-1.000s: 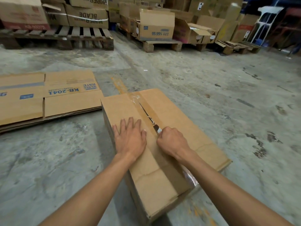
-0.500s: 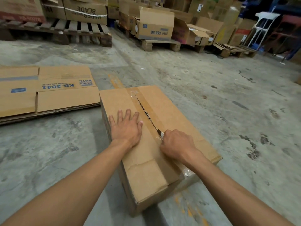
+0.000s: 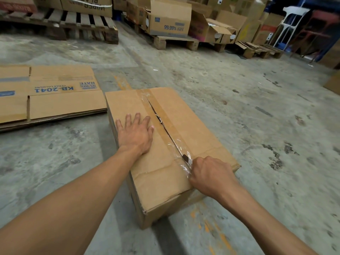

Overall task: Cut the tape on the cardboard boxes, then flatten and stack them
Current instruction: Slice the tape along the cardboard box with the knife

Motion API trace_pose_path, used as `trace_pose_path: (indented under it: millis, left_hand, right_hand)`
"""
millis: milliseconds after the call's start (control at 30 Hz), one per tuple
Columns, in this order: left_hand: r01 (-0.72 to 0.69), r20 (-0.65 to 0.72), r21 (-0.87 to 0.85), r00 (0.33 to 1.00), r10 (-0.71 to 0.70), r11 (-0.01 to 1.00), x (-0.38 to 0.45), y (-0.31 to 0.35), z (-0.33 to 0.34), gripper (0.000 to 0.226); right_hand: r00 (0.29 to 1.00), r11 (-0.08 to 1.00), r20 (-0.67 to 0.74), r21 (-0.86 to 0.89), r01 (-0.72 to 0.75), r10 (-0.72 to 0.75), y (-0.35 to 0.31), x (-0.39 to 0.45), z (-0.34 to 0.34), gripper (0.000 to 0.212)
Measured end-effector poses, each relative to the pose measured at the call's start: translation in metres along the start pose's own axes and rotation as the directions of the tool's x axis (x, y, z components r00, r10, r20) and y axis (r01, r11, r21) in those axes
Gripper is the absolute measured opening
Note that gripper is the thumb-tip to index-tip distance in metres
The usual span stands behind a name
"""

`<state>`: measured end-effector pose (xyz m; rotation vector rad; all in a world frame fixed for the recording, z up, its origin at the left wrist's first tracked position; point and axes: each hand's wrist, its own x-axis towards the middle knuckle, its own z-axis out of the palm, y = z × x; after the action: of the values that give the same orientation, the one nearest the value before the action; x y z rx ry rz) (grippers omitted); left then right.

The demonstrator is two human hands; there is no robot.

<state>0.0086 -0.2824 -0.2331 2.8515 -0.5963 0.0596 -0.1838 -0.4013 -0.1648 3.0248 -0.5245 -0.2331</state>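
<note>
A closed brown cardboard box (image 3: 193,129) stands on the concrete floor in front of me. Clear tape (image 3: 165,115) runs along its top seam and is slit open from the far end down to the blade. My left hand (image 3: 136,133) lies flat on the left top flap with fingers spread. My right hand (image 3: 209,173) grips a knife (image 3: 186,159) near the box's near edge; only a short piece of blade shows ahead of the fist, set in the seam. A stack of flattened boxes (image 3: 55,100) lies on the floor to the left.
Wooden pallets (image 3: 77,28) carrying cardboard boxes line the back. An open box marked "99.99% RATE" (image 3: 169,21) sits on a pallet at centre back. A white chair (image 3: 292,21) stands far right. Another box corner (image 3: 334,83) juts in at the right edge.
My right hand has drawn the knife along the seam toward me, lengthening the slit in the tape almost to the near edge. My left hand has stayed flat on the left flap.
</note>
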Motion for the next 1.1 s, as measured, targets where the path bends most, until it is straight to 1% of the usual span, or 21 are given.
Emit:
trace_pose_path:
  millis: [167, 300, 367, 433, 467, 533, 600, 633, 700, 800, 967, 1033, 1100]
  left_hand:
    - [0.006, 0.002, 0.0, 1.0, -0.006, 1.0, -0.002, 0.002, -0.002, 0.052]
    - [0.022, -0.004, 0.047, 1.0, -0.021, 0.999, -0.003, 0.004, -0.002, 0.05]
    - [-0.002, -0.052, 0.091, 0.999, 0.006, 0.996, -0.005, 0.004, -0.004, 0.047]
    - [-0.077, -0.074, 0.088, 0.994, 0.084, 0.993, -0.008, 0.005, -0.006, 0.044]
    - [-0.12, -0.058, 0.066, 0.991, 0.124, 0.991, -0.01, 0.007, -0.007, 0.045]
    - [-0.173, 0.015, 0.014, 0.985, 0.173, 0.985, -0.022, 0.019, -0.006, 0.052]
    - [-0.196, 0.094, -0.039, 0.976, 0.198, 0.98, -0.042, 0.039, -0.001, 0.065]
    - [-0.208, 0.109, -0.049, 0.971, 0.212, 0.977, -0.054, 0.047, 0.002, 0.071]
    - [-0.217, 0.103, -0.041, 0.97, 0.22, 0.975, -0.066, 0.055, 0.006, 0.078]
    - [-0.199, 0.117, -0.017, 0.973, 0.199, 0.98, -0.063, 0.049, 0.007, 0.078]
    - [-0.203, 0.124, -0.012, 0.971, 0.203, 0.979, -0.063, 0.051, 0.006, 0.078]
    - [-0.203, 0.125, -0.026, 0.971, 0.204, 0.979, -0.063, 0.05, 0.006, 0.079]
    - [-0.202, 0.127, -0.024, 0.971, 0.203, 0.979, -0.063, 0.049, 0.006, 0.082]
  right_hand:
    - [0.999, 0.999, -0.037, -0.036, 0.004, -0.006, 0.005, -0.028, 0.008, 0.024]
    - [1.0, 1.0, -0.016, -0.021, 0.008, -0.008, 0.008, -0.037, 0.007, 0.024]
    - [1.0, 0.999, -0.011, 0.034, -0.011, 0.011, 0.012, -0.039, 0.007, 0.02]
    - [0.999, 0.995, -0.01, 0.095, -0.037, 0.038, 0.015, -0.042, 0.01, 0.017]
    - [0.999, 0.993, -0.015, 0.112, -0.047, 0.049, 0.015, -0.042, 0.011, 0.017]
    - [0.998, 0.989, -0.019, 0.13, -0.065, 0.068, 0.014, -0.042, 0.015, 0.017]
    - [0.996, 0.986, -0.029, 0.145, -0.081, 0.086, 0.012, -0.043, 0.016, 0.016]
    - [0.995, 0.984, -0.037, 0.155, -0.088, 0.094, 0.011, -0.045, 0.017, 0.015]
    - [0.993, 0.98, -0.065, 0.178, -0.085, 0.098, 0.01, -0.05, 0.02, 0.017]
    - [0.991, 0.98, -0.092, 0.185, -0.074, 0.092, 0.011, -0.06, 0.028, 0.017]
    - [0.993, 0.991, -0.092, 0.12, -0.066, 0.077, 0.015, -0.077, 0.041, 0.011]
    - [0.992, 0.982, -0.077, 0.171, -0.084, 0.098, 0.02, -0.076, 0.045, 0.015]
    - [0.992, 0.933, -0.006, 0.341, -0.113, 0.123, 0.027, -0.069, 0.048, 0.028]
